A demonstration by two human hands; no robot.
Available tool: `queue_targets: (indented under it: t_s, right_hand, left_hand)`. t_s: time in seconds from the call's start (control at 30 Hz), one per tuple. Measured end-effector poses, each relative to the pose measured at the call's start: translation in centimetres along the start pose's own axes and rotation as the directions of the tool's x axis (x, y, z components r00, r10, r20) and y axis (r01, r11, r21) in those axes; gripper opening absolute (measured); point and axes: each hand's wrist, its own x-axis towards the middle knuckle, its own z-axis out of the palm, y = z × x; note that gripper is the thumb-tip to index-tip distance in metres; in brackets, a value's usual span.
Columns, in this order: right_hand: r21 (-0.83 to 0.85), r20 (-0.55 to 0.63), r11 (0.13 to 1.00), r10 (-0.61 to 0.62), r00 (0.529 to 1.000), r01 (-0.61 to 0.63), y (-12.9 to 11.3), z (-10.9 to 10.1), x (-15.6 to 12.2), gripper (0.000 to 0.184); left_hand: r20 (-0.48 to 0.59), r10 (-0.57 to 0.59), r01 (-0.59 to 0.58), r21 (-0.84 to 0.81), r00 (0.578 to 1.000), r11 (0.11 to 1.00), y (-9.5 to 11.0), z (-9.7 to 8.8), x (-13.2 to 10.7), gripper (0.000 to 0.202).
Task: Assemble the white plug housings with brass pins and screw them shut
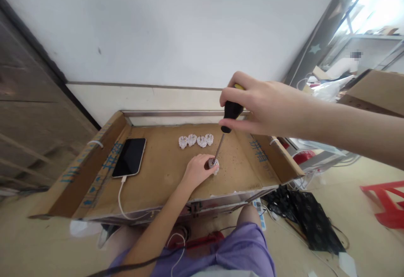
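Note:
My right hand (252, 100) is closed round the black and yellow handle of a screwdriver (229, 115). Its metal shaft slants down to a small clear plastic part (214, 166) on the cardboard-covered table (164, 176). My left hand (197, 171) is closed on that part, holding it against the table under the screwdriver tip. A row of several similar clear plastic parts (195, 140) lies just behind, towards the wall.
A black phone (130, 157) lies on the table's left side with a white cable (121, 197) running off the front edge. Cardboard flaps edge the table left and right. A black mat (303, 214) and red stool (386, 203) are on the floor at right. A person sits far right.

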Motion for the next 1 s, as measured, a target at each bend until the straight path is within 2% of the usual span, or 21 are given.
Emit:
queue_targets:
  t_s: [0.07, 0.17, 0.23, 0.33, 0.47, 0.57, 0.63, 0.7, 0.77, 0.83, 0.9, 1.0]
  right_hand:
    - [0.045, 0.005, 0.998, 0.031, 1.0, -0.031, 0.3, 0.0, -0.2, 0.024]
    - [0.142, 0.103, 0.988, 0.04, 0.994, -0.054, 0.6, -0.5, -0.5, 0.042]
    - [0.07, 0.141, 0.995, 0.066, 0.988, -0.076, 0.6, -0.8, -0.6, 0.038]
    - [-0.002, 0.1, 0.997, 0.072, 0.992, -0.072, 0.6, -1.0, -0.5, 0.026]
    - [0.001, 0.123, 1.0, 0.007, 0.992, -0.008, 0.3, -1.0, -0.5, 0.032]
    - [0.003, 0.092, 1.0, 0.024, 0.995, -0.024, 0.0, -1.1, -0.5, 0.026]
    - [0.055, 0.097, 0.998, 0.033, 0.995, -0.038, -0.1, -1.3, -0.4, 0.033]
    - [0.074, 0.162, 0.995, 0.055, 0.985, -0.068, -0.1, -1.5, -0.3, 0.038]
    - [0.057, 0.197, 0.993, 0.091, 0.976, -0.104, 0.0, -1.5, -0.1, 0.028]
    - [0.078, 0.148, 0.99, 0.104, 0.983, -0.117, 0.1, -1.4, 0.1, 0.023]
    - [0.119, 0.112, 0.987, 0.092, 0.989, -0.106, 0.3, -1.2, 0.1, 0.029]
    - [0.126, 0.137, 0.988, 0.068, 0.988, -0.086, 0.3, -1.0, 0.0, 0.039]
  left_hand:
    - [0.004, -0.003, 0.003, 0.005, 1.0, 1.0, 0.0, 0.0, 0.0, 0.023]
    - [0.008, 0.008, -0.008, 0.006, 1.0, 1.0, 0.0, 0.1, 0.0, 0.023]
    - [0.009, 0.011, -0.011, 0.01, 1.0, 1.0, -0.1, 0.1, 0.0, 0.023]
    - [0.005, 0.016, -0.016, 0.012, 1.0, 1.0, -0.1, 0.1, 0.1, 0.023]
    - [0.003, 0.014, -0.014, 0.007, 1.0, 1.0, -0.1, 0.0, 0.1, 0.023]
    - [0.006, 0.013, -0.013, 0.002, 1.0, 1.0, -0.1, 0.0, 0.1, 0.023]
    - [0.009, 0.013, -0.013, 0.001, 1.0, 1.0, 0.0, 0.0, 0.2, 0.023]
    - [0.01, 0.007, -0.007, 0.001, 1.0, 1.0, 0.0, 0.0, 0.2, 0.024]
    - [0.01, 0.002, -0.002, 0.001, 1.0, 1.0, 0.0, -0.1, 0.2, 0.023]
    - [0.009, 0.003, -0.002, -0.001, 1.0, 1.0, 0.1, -0.1, 0.2, 0.023]
    - [0.011, 0.004, -0.004, -0.006, 1.0, 1.0, 0.1, -0.1, 0.1, 0.022]
    - [0.011, 0.005, -0.005, -0.009, 1.0, 1.0, 0.2, -0.2, 0.1, 0.023]
